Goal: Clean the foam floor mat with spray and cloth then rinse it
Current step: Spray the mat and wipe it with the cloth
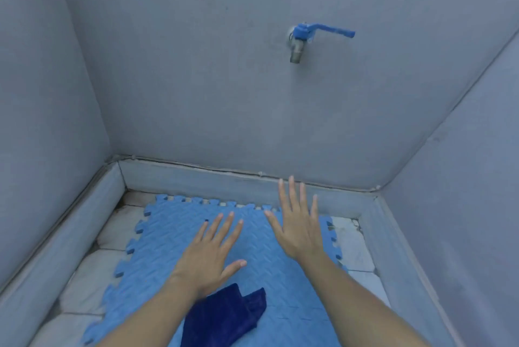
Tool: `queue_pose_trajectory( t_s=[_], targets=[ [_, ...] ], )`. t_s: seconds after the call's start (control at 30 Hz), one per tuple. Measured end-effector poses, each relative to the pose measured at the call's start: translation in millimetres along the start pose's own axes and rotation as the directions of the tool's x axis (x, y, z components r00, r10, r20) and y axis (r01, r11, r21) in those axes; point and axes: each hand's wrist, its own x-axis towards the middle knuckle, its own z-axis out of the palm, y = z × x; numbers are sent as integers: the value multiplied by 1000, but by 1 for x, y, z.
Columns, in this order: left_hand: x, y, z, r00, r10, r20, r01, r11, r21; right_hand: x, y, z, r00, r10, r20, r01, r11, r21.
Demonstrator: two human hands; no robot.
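Observation:
A light blue foam mat (168, 237) with jigsaw edges lies flat on the tiled floor of a walled wash corner. A dark blue cloth (224, 315) lies crumpled on the mat's near part, between my forearms. My left hand (210, 256) hovers over the mat's middle, palm down, fingers spread, holding nothing. My right hand (297, 223) is raised over the mat's far right part, fingers spread and empty. No spray bottle is in view.
A metal tap with a blue lever handle (303, 37) sticks out of the grey back wall above the mat. A low grey curb (196, 178) rims the floor on the left, back and right. Pale stained tiles (81, 287) show around the mat.

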Motion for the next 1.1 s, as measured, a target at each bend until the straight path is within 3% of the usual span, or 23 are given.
queue_pose_trajectory(
  t_s=[0.1,0.17,0.27,0.37,0.47,0.57,0.6,0.63,0.67,0.7,0.77,0.83,0.9,1.0,1.07,1.1],
  targets=[
    [-39,35,109,983,134,122,-130,990,-47,-79,40,111,971,119,206,-111,992,-52],
    [-57,52,153,985,162,61,-160,986,-42,-101,55,142,956,185,229,-171,982,-78],
    [-43,47,168,998,39,-46,-43,996,-77,-103,63,155,947,202,248,-187,979,-83],
    [-7,10,155,974,-200,-103,185,972,-145,-103,58,148,945,219,244,-214,976,-49],
    [47,-58,145,849,-508,-148,478,856,-194,-103,57,145,941,219,258,-219,975,-32],
    [93,-104,135,615,-780,-118,736,621,-270,-100,60,147,936,226,269,-222,974,-44],
    [106,-105,134,576,-811,-100,765,578,-285,-100,60,149,939,224,261,-221,974,-41],
    [117,-96,134,587,-804,-96,753,586,-300,-99,60,149,942,219,255,-216,976,-41],
    [125,-79,135,647,-756,-99,700,641,-313,-100,60,149,942,216,257,-214,976,-37],
    [132,-56,138,748,-656,-107,597,734,-323,-100,61,150,943,216,254,-216,976,-29],
    [139,0,143,949,-308,-68,274,913,-302,-100,61,152,947,223,232,-224,974,-21],
    [139,49,147,999,36,14,-32,973,-229,-100,61,153,945,231,231,-231,973,-27],
    [142,59,148,986,158,60,-147,977,-156,-100,61,152,942,242,233,-241,970,-31],
    [147,5,142,998,60,5,-59,991,-120,-101,62,151,943,237,233,-241,970,-13],
    [141,-63,139,980,-185,-77,175,976,-128,-100,62,150,941,243,237,-246,969,-16],
    [132,-101,136,940,-320,-122,305,944,-122,-100,61,150,939,245,240,-248,969,-22]
  ],
)
